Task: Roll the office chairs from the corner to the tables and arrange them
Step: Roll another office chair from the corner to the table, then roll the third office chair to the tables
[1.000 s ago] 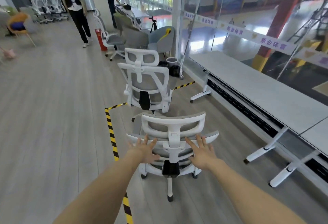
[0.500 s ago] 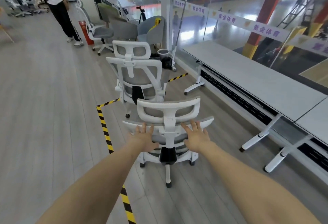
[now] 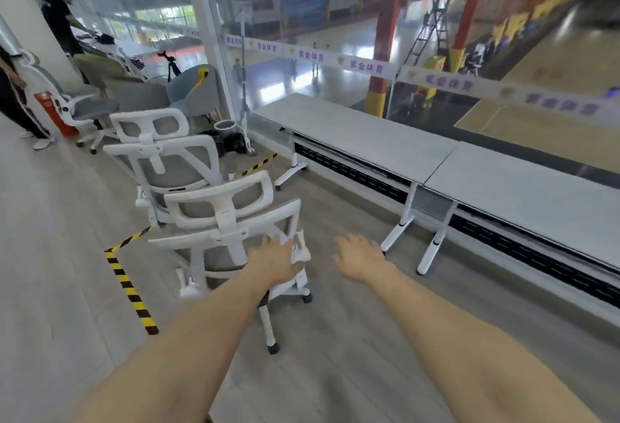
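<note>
At lower centre of the frame the left hand (image 3: 275,263) rests on the right edge of the backrest of the nearest office chair (image 3: 231,238), a white frame with grey mesh; whether its fingers curl round the frame cannot be told through the blur. The right hand (image 3: 360,256) hangs in the air just to the right of that chair, touching nothing, fingers spread and relaxed. A second chair (image 3: 167,164) of the same kind stands just behind the first, toward centre left. Both stand beside yellow-and-black floor tape (image 3: 129,288). Two grey tables (image 3: 385,144) run along the glass wall at right. A white banner (image 3: 365,68) on the glass bears purple Chinese characters, too blurred to read reliably.
</note>
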A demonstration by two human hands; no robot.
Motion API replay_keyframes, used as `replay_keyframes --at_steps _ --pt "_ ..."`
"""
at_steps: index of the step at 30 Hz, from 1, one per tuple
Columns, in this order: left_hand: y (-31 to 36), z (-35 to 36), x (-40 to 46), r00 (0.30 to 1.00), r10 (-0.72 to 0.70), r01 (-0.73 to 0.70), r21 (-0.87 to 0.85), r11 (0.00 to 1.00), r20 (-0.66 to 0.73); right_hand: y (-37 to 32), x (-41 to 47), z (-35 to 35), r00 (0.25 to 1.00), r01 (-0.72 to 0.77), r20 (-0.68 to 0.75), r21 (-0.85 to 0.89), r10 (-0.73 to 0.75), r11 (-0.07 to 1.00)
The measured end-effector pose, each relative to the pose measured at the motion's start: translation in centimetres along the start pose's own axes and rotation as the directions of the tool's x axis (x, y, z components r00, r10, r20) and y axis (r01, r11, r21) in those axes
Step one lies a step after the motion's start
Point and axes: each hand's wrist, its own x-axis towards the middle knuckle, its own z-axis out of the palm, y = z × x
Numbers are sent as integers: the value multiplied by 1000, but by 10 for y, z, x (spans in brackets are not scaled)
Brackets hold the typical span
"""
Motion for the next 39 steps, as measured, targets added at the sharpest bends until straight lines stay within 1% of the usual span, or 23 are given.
replay_keyframes --at_steps 4,8,11,14,16,20,24,26,29,31,34,37,39 --pt "121 -1 -20 987 161 -160 79 984 -7 97 -86 -5 986 -165 -35 34 166 986" --pt "248 6 -53 946 324 -322 122 939 -2 194 -188 -4 928 -363 -58 76 368 929" --pt "340 14 -81 889 458 -453 158 878 0 258 -267 -2 864 -493 -63 105 500 864" --pt "426 20 -111 807 591 -581 191 791 5 313 -343 -2 786 -600 -74 150 614 786" --pt "482 21 -129 756 654 -643 209 737 18 346 -391 -2 729 -661 -80 179 680 729" --pt "592 26 -177 606 794 -774 265 576 44 405 -494 1 586 -776 -85 228 806 588" --pt "697 38 -236 425 902 -877 279 392 70 457 -590 2 413 -867 -56 282 909 411" --pt "748 42 -261 358 929 -909 259 325 89 480 -634 3 333 -893 -39 308 942 329" --pt "831 44 -290 281 953 -938 243 247 115 518 -700 5 222 -917 -17 335 975 215" --pt "886 45 -310 210 971 -956 235 179 116 544 -745 6 146 -926 4 351 989 135" --pt "966 49 -340 107 987 -965 249 75 119 585 -808 4 38 -929 44 369 998 19" --pt "1042 46 -373 21 992 -963 270 -13 121 627 -863 -7 -70 -920 90 380 993 -99" --pt "1092 41 -391 -30 992 -968 243 -59 120 656 -896 -22 -134 -905 107 393 985 -165"
